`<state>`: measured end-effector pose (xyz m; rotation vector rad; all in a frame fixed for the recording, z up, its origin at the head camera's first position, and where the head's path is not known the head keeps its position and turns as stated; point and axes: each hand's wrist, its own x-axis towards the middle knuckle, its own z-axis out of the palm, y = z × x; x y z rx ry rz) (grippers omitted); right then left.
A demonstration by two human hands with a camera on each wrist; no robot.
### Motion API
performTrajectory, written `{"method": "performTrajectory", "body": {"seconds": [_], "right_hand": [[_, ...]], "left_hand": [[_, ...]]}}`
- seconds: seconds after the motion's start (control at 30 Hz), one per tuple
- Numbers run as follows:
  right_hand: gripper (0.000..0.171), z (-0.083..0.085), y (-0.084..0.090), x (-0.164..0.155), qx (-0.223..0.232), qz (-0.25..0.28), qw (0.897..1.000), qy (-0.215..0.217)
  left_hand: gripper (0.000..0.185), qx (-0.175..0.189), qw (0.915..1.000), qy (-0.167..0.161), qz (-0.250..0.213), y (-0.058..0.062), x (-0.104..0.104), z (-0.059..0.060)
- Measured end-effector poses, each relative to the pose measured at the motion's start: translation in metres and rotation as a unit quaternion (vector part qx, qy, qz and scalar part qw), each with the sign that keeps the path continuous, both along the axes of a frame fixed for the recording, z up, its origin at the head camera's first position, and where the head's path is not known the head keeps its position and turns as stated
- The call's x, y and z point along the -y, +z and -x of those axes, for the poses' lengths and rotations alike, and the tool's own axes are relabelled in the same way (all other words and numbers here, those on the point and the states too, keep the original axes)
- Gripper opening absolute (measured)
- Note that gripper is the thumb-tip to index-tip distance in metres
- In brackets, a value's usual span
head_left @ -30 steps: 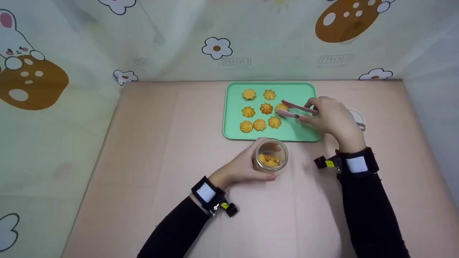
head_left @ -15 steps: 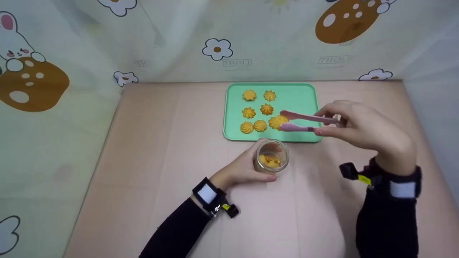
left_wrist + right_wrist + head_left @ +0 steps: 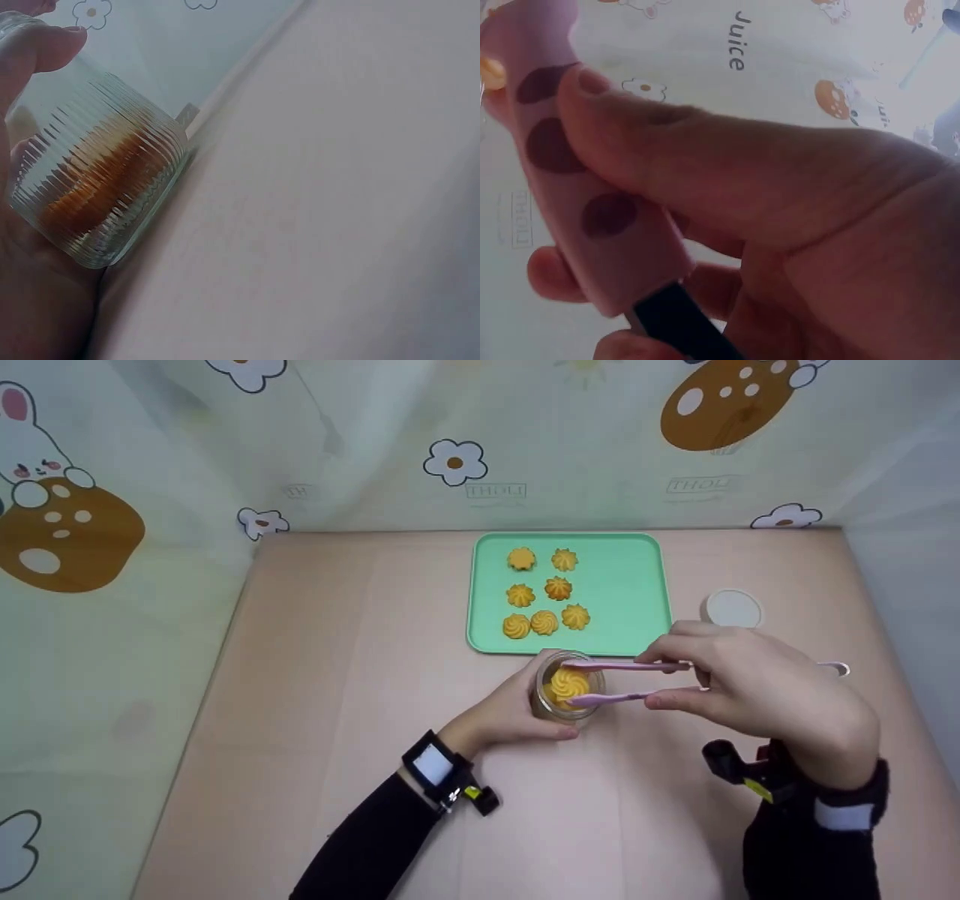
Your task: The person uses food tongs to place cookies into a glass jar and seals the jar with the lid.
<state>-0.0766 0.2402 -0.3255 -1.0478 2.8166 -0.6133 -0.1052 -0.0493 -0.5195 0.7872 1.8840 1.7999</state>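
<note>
My left hand (image 3: 510, 709) grips a ribbed glass jar (image 3: 105, 172) round its side; cookies show through the glass low in the jar. Pink tongs (image 3: 607, 217) are held in my right hand (image 3: 757, 682), thumb on one arm and fingers on the other. In the head view the tong tips lie over the jar's mouth with a swirled yellow cookie (image 3: 570, 684) between them. Behind the jar, several piped cookies (image 3: 558, 588) lie on a green tray (image 3: 626, 592), mostly toward its left side.
A round white lid (image 3: 733, 608) lies on the table right of the tray. The pink table covering (image 3: 337, 675) ends at a printed cloth backdrop (image 3: 375, 450), which also hangs at the sides.
The right hand has lifted a cookie off the tray's right side with the tongs and brought it down to the jar's mouth. The left hand and jar have stayed in place.
</note>
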Motion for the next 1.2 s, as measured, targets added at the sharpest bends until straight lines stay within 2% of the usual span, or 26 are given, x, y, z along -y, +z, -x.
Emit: {"method": "performTrajectory", "body": {"seconds": [0.3, 0.57, 0.8, 1.03, 1.2], "right_hand": [[0.028, -0.009, 0.001, 0.02, 0.029, -0.051, 0.997, -0.051], [0.028, -0.011, 0.0, 0.024, 0.023, -0.05, 0.997, -0.055], [0.03, -0.007, -0.001, 0.025, 0.038, -0.056, 0.996, -0.057], [0.03, -0.006, -0.002, 0.022, 0.026, -0.045, 0.997, -0.049], [0.033, -0.005, -0.003, 0.021, 0.035, -0.036, 0.997, -0.056]], "left_hand": [[0.094, 0.004, 0.9999, -0.005, -0.011, -0.001, 0.0, 0.0], [0.093, 0.009, 0.9998, -0.007, -0.015, -0.001, 0.001, 0.0], [0.092, 0.018, 0.9997, -0.005, -0.016, 0.0, 0.001, 0.0], [0.092, -0.003, 0.9999, -0.006, -0.015, -0.002, 0.0, 0.001], [0.091, -0.001, 0.9997, -0.009, -0.024, -0.002, -0.001, 0.001]]}}
